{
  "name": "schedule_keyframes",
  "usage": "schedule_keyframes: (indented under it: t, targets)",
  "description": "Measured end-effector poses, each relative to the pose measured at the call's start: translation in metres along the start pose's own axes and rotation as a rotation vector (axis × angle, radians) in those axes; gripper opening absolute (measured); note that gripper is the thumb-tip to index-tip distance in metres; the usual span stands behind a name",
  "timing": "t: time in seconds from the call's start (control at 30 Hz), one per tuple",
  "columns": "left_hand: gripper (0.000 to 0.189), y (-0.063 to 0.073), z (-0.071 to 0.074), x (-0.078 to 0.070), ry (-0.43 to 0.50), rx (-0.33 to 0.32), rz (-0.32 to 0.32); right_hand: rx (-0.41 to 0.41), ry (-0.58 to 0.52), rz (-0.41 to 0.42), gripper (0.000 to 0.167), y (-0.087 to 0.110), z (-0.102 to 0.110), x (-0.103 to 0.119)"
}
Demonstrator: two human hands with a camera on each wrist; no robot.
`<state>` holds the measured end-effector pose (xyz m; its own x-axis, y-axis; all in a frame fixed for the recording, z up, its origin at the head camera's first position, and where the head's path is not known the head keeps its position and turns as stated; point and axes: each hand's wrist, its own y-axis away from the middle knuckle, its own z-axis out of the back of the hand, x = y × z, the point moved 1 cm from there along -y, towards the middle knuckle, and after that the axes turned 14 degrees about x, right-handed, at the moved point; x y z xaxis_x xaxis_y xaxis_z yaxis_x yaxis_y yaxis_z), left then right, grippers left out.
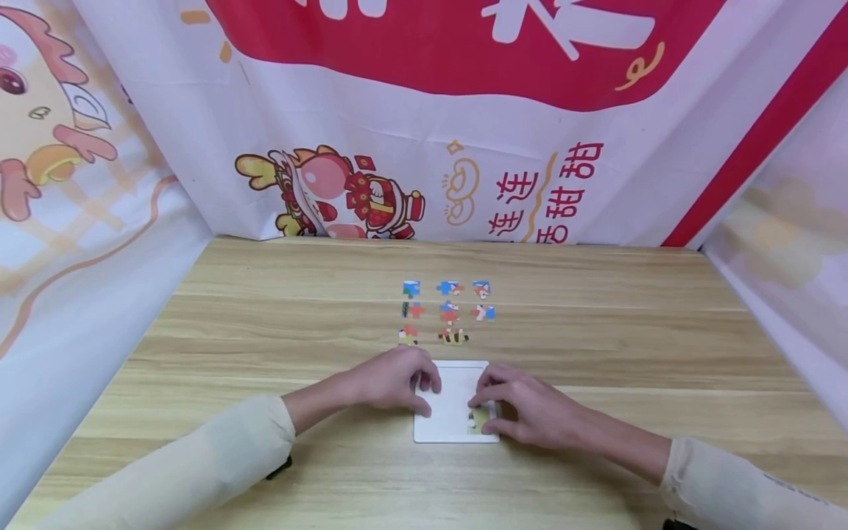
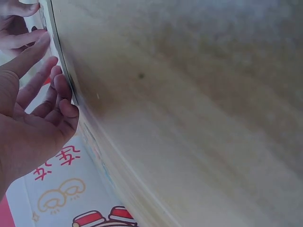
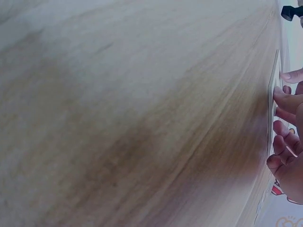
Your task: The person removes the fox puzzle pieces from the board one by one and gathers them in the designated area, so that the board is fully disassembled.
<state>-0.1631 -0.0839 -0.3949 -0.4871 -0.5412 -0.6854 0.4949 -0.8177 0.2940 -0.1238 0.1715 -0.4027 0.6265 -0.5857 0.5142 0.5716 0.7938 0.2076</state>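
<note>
A white puzzle tray [image 1: 450, 438] lies flat on the table. In its lower right corner is a jigsaw piece [image 1: 478, 421], mostly olive-yellow and partly hidden by fingers. My right hand [image 1: 530, 408] holds this piece between thumb and forefinger, low over the tray's right side. At the opposite edge my left hand [image 1: 397, 379] rests on the tray with loosely bent fingers and no piece in them. The left wrist view shows the left hand [image 2: 38, 109] from the side along the tray's edge. In the right wrist view the right hand [image 3: 289, 127] appears at the far right.
Beyond the tray several loose jigsaw pieces lie in rows, among them a striped piece [image 1: 453, 337], a blue-green piece [image 1: 411, 286] and a red-blue piece [image 1: 449, 312]. The wooden table [image 1: 298, 294] ends at a printed cloth [image 1: 397, 103], with cloth sides left and right.
</note>
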Motion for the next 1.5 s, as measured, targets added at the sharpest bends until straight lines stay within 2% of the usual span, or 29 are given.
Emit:
schedule_keyframes:
  t: [0.2,0.53,0.77,0.97,1.1,1.23,1.5]
  targets:
    - [0.021,-0.003,-0.001,-0.001,0.0,-0.023,0.023,0.004,-0.003,-0.006,0.026,-0.001,0.002,0.0]
    - [0.022,-0.004,0.0,-0.002,-0.012,-0.024,0.033,0.008,-0.017,-0.01,0.024,-0.003,0.006,0.0]
    - [0.022,-0.004,0.0,-0.004,-0.02,-0.021,0.037,0.001,-0.049,0.045,0.023,-0.005,0.008,-0.003]
    - [0.021,-0.003,0.0,-0.005,-0.008,-0.018,0.056,0.018,-0.119,0.045,0.019,-0.006,0.009,-0.003]
    - [0.021,-0.003,-0.001,-0.005,-0.008,-0.019,0.057,0.015,-0.23,0.079,0.015,-0.006,0.011,-0.004]
    - [0.02,-0.002,-0.001,-0.005,-0.003,-0.016,0.063,-0.041,-0.323,0.125,0.013,-0.008,0.019,-0.009]
    - [0.02,-0.002,-0.001,-0.006,-0.004,-0.006,0.064,-0.219,-0.285,0.067,0.016,-0.012,0.037,-0.026]
